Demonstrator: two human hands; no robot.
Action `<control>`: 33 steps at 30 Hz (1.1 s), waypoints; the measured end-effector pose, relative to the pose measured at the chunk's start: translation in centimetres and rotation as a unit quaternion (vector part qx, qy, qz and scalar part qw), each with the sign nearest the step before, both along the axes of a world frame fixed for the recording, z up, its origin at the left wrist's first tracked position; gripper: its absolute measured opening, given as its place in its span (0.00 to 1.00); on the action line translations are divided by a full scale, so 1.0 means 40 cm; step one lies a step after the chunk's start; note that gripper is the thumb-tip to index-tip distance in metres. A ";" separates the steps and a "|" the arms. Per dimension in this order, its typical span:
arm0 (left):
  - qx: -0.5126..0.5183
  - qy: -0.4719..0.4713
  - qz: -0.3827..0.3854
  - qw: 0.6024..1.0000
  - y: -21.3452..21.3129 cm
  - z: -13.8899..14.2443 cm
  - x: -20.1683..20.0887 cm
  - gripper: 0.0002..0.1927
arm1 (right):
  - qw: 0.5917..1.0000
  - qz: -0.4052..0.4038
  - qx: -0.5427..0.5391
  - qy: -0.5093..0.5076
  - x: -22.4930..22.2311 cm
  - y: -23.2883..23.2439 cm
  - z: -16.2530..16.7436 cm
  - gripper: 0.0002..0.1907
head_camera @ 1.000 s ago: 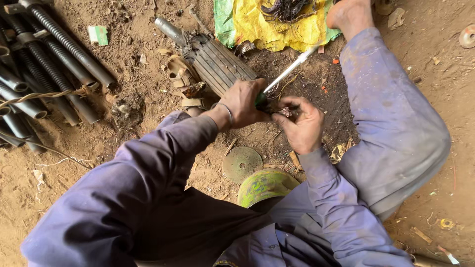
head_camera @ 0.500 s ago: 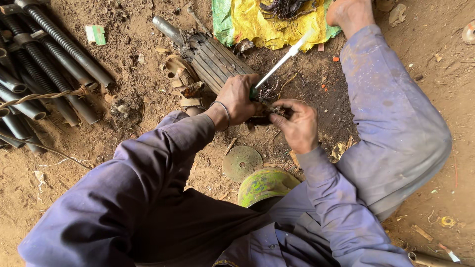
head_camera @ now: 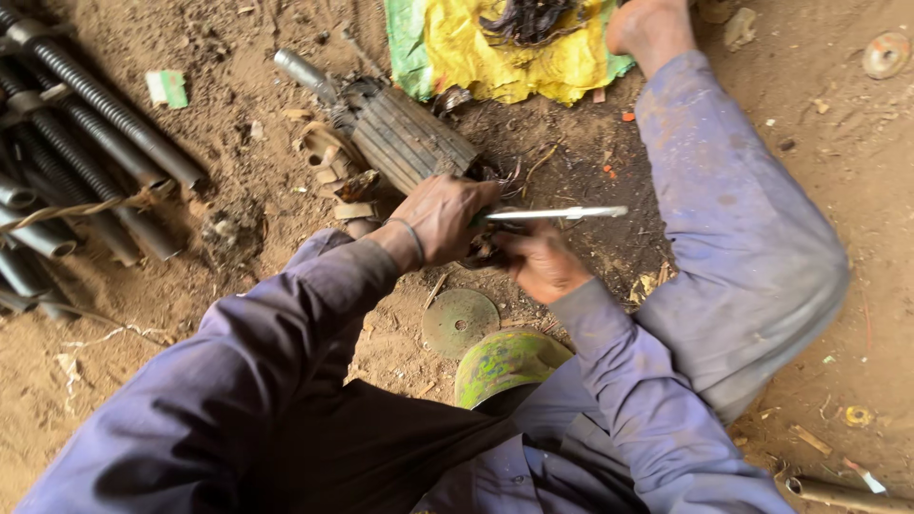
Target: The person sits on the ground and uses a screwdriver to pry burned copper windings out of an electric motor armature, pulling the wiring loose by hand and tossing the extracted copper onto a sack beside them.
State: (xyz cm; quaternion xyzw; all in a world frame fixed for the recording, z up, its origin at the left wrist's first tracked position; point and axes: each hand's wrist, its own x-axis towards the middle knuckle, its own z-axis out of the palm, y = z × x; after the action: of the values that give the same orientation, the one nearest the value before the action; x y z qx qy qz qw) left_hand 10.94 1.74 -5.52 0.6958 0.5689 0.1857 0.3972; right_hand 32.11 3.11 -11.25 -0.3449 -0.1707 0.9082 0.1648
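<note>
An old motor rotor [head_camera: 405, 133] with a ribbed grey core and a steel shaft lies on the dirt in front of me. My left hand [head_camera: 446, 217] is closed around the handle of a long bright metal tool [head_camera: 557, 213], whose blade points right, almost level. My right hand [head_camera: 538, 262] sits just below the blade, at the rotor's near end, its fingers curled on dark tangled wire there. What exactly those fingers pinch is hidden.
Threaded black rods and pipes [head_camera: 86, 143] are stacked at the left. A yellow and green sack [head_camera: 505, 48] holding dark wire lies at the top. A rusty disc [head_camera: 461, 322] and a green curved metal piece [head_camera: 505, 362] rest near my knees. My bent leg [head_camera: 743, 238] fills the right.
The metal tool has swung down from pointing up-right to nearly level, pointing right. My right hand has shifted left, closer under the blade.
</note>
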 end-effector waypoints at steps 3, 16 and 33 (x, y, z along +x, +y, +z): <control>0.018 0.009 -0.013 1.000 0.000 0.014 0.006 0.09 | 0.999 -0.016 0.023 0.034 -0.006 -0.024 -0.014 0.12; -0.120 0.250 0.062 0.959 0.054 -0.025 -0.088 0.11 | 0.837 0.204 0.448 -0.239 0.039 0.028 0.042 0.15; -0.108 0.187 0.217 0.952 -0.027 -0.272 -0.382 0.06 | 0.910 -0.115 0.233 -0.324 -0.266 0.539 -0.186 0.16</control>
State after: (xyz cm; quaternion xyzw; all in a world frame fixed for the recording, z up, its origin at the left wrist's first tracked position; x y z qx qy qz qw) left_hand -4.35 0.64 -16.41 0.5307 0.7869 0.0721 0.3066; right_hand 21.47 24.66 -18.68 -0.5889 -0.3808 0.6557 0.2796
